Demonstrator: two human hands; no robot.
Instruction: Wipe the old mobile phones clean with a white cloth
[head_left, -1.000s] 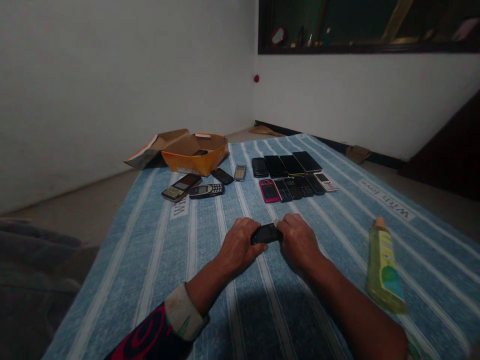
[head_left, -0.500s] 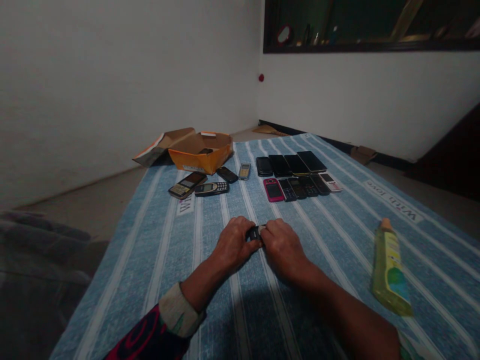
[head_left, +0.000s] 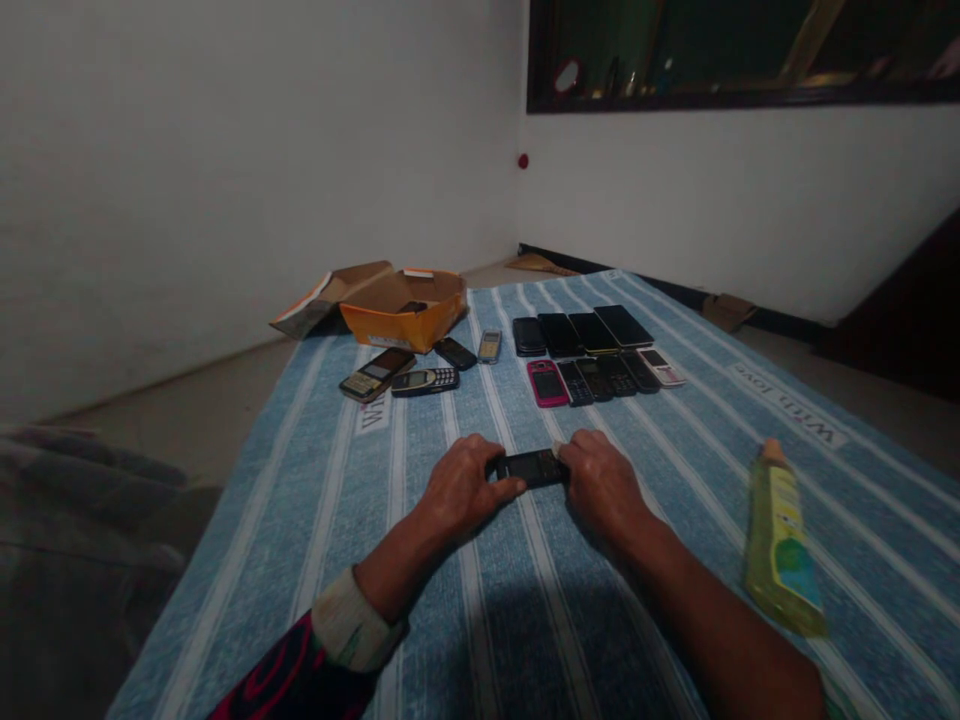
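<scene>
A small black phone (head_left: 531, 468) lies sideways between my hands above the striped blue cloth. My left hand (head_left: 469, 488) grips its left end, with the thumb along the lower edge. At the right end, my right hand (head_left: 598, 480) has its fingers closed on the phone, with a small pale piece by the fingertips that is too small to make out. Beyond my hands, a pink phone (head_left: 547, 383) starts a row of several small phones. Behind that row lie larger dark phones (head_left: 624, 326). To the left are a keypad phone (head_left: 425, 381) and a gold-edged phone (head_left: 377, 374).
An open orange box (head_left: 405, 328) with something dark inside stands at the back left. Near it lie a dark phone (head_left: 455, 353) and a silver phone (head_left: 490, 346). A bottle of yellow-green liquid (head_left: 784, 550) lies on the right.
My right hand has moved right, away from my left hand. More of the black phone between them now shows.
</scene>
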